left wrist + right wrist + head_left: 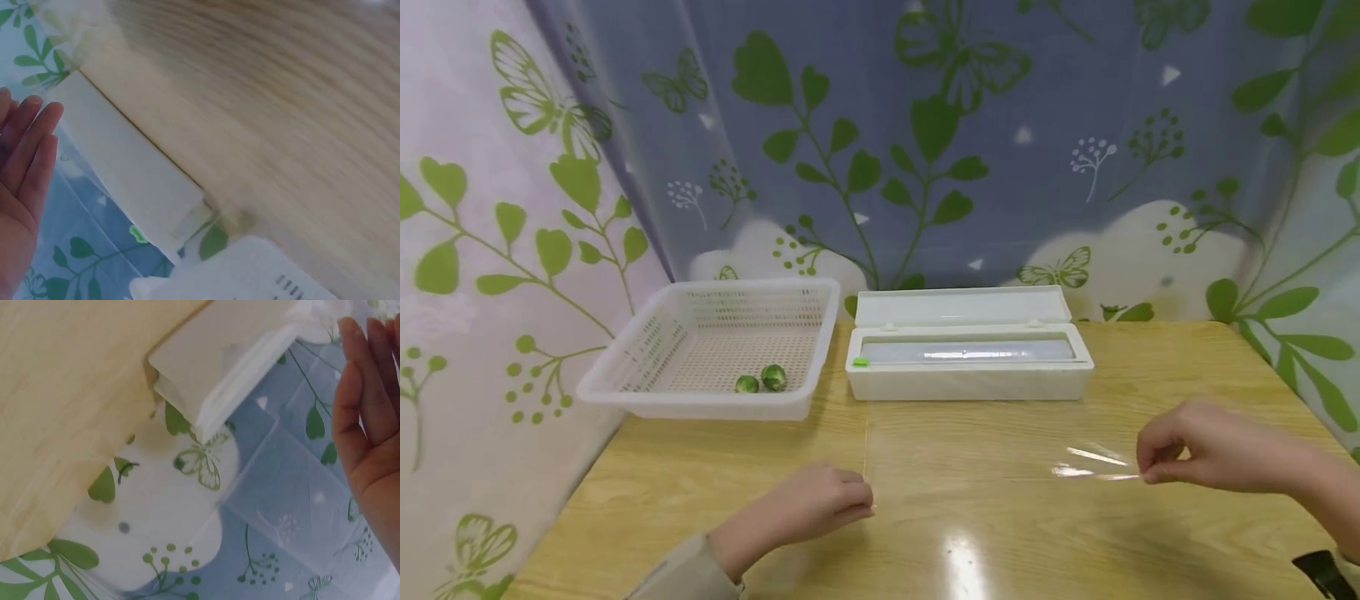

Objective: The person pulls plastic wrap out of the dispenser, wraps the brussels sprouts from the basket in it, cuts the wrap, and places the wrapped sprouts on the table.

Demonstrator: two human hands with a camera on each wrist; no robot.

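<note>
The white box (970, 385) bears a bright green tab (861, 362), with colourless film (1075, 472) before it, a white basket (700, 405) of green sprouts (773, 377) to its left, a yellow-brown, wood-grained table (715, 467) beneath, and a blue curtain (880, 125) printed with green leaves and butterflies behind.

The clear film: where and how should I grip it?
Probably pinch its near edge toward both ends, one hand from each side: the clear film is a thin, wide sheet, and its glints converge where the right hand pinches it.
</note>
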